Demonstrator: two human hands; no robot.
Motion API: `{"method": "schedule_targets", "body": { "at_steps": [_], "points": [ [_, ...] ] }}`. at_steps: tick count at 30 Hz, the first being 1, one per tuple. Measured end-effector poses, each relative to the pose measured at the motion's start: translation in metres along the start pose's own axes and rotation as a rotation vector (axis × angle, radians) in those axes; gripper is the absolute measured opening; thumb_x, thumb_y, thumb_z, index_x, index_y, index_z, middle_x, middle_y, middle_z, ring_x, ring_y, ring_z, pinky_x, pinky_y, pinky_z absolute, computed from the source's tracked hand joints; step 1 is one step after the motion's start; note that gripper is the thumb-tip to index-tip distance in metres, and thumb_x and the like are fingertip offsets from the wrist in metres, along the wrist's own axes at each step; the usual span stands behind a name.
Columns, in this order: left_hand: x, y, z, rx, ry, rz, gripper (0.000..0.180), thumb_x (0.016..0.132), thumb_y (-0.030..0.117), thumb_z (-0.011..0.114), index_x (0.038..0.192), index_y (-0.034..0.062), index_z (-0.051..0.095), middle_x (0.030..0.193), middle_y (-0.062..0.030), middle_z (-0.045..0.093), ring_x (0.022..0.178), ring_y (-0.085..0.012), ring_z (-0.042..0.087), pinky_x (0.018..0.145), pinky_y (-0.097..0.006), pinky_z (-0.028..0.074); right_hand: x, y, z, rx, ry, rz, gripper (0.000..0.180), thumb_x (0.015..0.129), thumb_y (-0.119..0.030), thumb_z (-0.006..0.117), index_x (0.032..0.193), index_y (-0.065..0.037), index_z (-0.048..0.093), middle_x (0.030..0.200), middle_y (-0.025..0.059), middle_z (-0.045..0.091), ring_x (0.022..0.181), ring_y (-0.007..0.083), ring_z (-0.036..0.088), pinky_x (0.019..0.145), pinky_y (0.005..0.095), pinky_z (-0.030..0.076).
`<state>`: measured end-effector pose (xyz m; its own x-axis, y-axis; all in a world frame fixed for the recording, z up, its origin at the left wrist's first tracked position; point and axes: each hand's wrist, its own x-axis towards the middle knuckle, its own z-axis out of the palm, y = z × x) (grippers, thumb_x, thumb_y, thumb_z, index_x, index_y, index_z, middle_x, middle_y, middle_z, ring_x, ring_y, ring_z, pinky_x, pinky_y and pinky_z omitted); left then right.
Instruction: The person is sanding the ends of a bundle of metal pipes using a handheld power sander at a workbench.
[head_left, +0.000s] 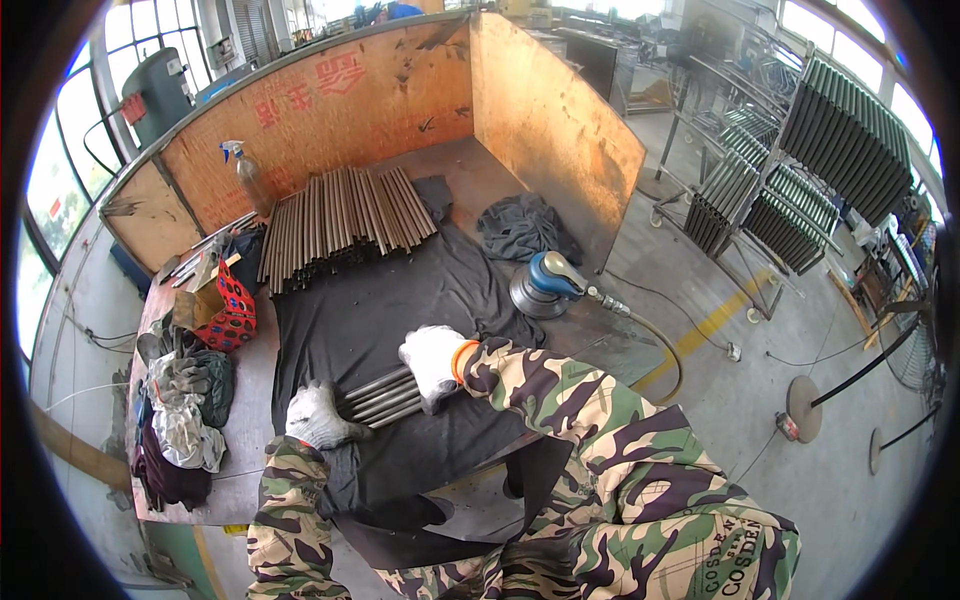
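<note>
Several slim metal tubes (383,398) lie side by side on a black cloth (340,320) close to me. At their left ends is my left hand (322,418) in a white glove, its fingers closed round the ends. My right hand (432,362), gloved in white with an orange cuff, is closed over their right ends. Its fingertips are turned away from view. Farther back, a large row of dark tubes (345,222) rests on the same cloth. A blue and silver air sander (545,283) with a hose stands to the right of the cloth.
Wooden boards (330,95) wall the table's far and right sides. A spray bottle (248,175) stands at the back left. On the left are a red patterned box (228,312) and piled gloves and rags (185,400). A crumpled dark cloth (525,228) lies behind the sander. Racks of tubes (770,180) stand right.
</note>
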<state>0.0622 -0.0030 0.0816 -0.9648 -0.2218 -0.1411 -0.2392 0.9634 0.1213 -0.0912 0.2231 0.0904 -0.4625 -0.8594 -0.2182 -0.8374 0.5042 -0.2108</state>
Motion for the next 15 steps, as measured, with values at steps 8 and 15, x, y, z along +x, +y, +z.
{"method": "schedule_targets", "body": {
  "at_steps": [8,15],
  "points": [
    [-0.008,-0.003,0.018,0.005,0.002,0.043,0.072,0.062,0.055,0.095,0.106,0.0008,0.077,0.104,-0.0230,0.076,0.105,-0.0410,0.073,0.093,-0.049,0.058,-0.003,-0.001,0.023,0.066,0.054,-0.022,0.049,0.064,-0.033,0.086,0.105,-0.007,0.080,0.104,0.0174,0.079,0.102,0.0373,0.076,0.088,0.0477,0.062],
    [-0.018,0.012,0.028,0.012,0.115,0.142,0.058,0.069,0.049,0.089,0.100,0.0019,0.077,0.093,-0.0215,0.076,0.090,-0.0412,0.075,0.085,-0.050,0.061,-0.019,-0.009,0.026,-0.013,0.071,-0.019,0.042,0.067,-0.023,0.081,0.105,-0.006,0.080,0.099,0.0171,0.080,0.095,0.0369,0.078,0.083,0.0471,0.063]
  ]
}}
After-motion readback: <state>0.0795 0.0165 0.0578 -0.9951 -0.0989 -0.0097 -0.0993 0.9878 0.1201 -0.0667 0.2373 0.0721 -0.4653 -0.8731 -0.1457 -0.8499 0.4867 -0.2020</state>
